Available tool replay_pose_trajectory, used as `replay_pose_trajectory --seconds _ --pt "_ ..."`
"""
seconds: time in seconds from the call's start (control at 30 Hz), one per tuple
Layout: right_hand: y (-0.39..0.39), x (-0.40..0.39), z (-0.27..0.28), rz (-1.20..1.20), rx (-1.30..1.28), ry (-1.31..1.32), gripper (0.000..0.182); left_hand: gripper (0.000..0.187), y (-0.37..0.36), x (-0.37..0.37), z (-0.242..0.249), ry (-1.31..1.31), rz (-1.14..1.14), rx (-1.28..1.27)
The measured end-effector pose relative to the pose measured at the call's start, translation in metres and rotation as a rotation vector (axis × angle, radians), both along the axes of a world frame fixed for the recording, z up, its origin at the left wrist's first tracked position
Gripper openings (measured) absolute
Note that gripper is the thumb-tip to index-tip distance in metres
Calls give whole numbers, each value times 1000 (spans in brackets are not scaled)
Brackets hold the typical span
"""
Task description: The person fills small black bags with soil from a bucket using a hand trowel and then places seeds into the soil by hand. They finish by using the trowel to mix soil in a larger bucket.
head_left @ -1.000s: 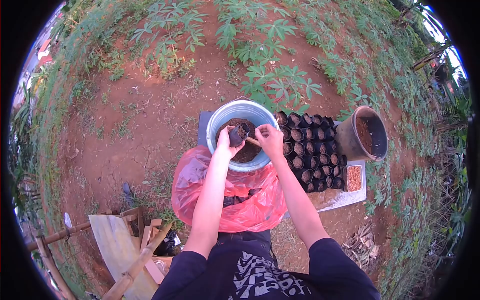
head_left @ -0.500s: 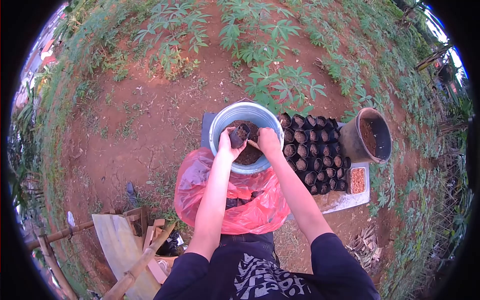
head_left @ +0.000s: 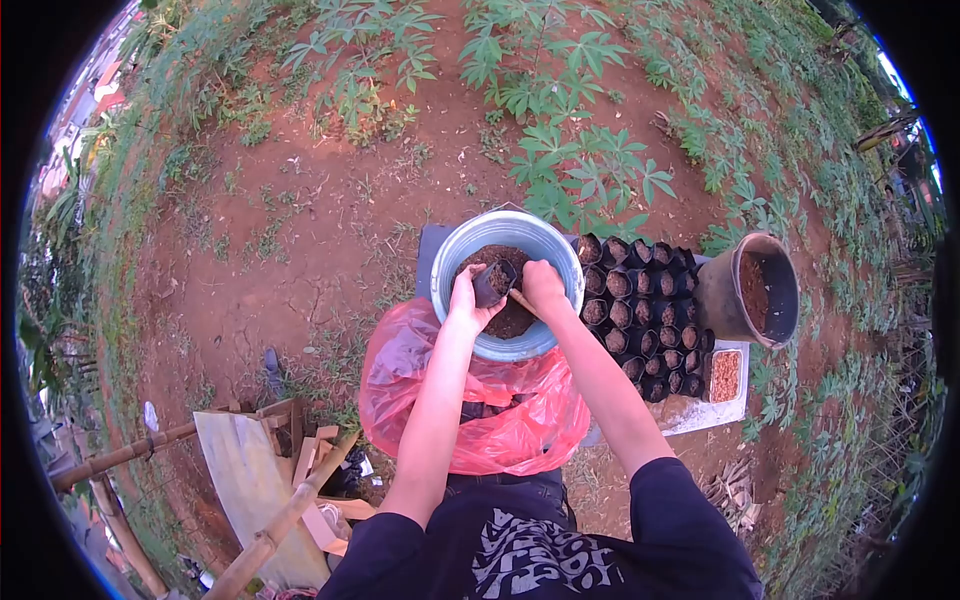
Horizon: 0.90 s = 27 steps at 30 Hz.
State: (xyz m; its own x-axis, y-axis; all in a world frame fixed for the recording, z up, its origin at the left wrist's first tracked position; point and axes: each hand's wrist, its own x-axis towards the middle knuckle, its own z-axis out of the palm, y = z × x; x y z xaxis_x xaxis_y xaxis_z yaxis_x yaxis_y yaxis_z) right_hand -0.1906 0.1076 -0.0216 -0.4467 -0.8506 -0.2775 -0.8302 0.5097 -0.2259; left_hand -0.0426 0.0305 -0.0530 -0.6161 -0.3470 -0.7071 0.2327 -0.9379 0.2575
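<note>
My left hand [head_left: 472, 303] is wrapped around a small, black plastic planting bag [head_left: 487, 287], fingers against its side, its mouth up and brown soil visible inside. The bag is held over a round, pale-blue bucket [head_left: 530, 234], within the rim. My right hand [head_left: 543, 285] is just beside it, over the bucket's right part, fingers curled inward with the knuckles up; the fingertips are hidden, so I cannot tell what, if anything, they grip. A thin, tan, wooden-looking stick [head_left: 523, 302] slants between the bag and my right wrist; whether my hand touches it I cannot tell.

Below my hands, loose dark-brown soil [head_left: 511, 322] lies in the bucket. Against its near side, in front of my body, spreads a translucent red plastic sack [head_left: 400, 365], with something dark showing in its mouth. Right of the bucket, black soil-filled bags [head_left: 619, 314] stand packed in rows. Beyond them a large, grey-brown bucket [head_left: 722, 300] leans with reddish soil inside, and nearer me sits a rectangular tub of orange-brown bits [head_left: 725, 376], on a pale board [head_left: 712, 415]. Farther out, green leafy plants [head_left: 585, 170] grow from reddish ground, and a bamboo pole [head_left: 262, 545] lies at lower left.
</note>
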Motion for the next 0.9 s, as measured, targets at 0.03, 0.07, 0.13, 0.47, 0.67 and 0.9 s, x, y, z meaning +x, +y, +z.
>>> replay_pose_trajectory --seconds 0.03,0.07,0.13,0.47,0.67,0.9 --pt "2 0 2 16 11 -16 15 25 1 1 2 -8 3 4" --pt "3 2 3 5 20 -28 15 25 1 1 5 -16 2 7" --pt "4 3 0 -19 52 -76 21 26 -1 1 -2 -20 -14 33" --pt "19 7 30 -19 104 -219 42 28 2 1 5 -84 -79 3" --pt "23 -25 91 -350 -592 -226 39 31 0 4 16 -24 -18 51" --pt "42 1 34 -174 -272 -163 43 27 -6 4 21 131 10 106"
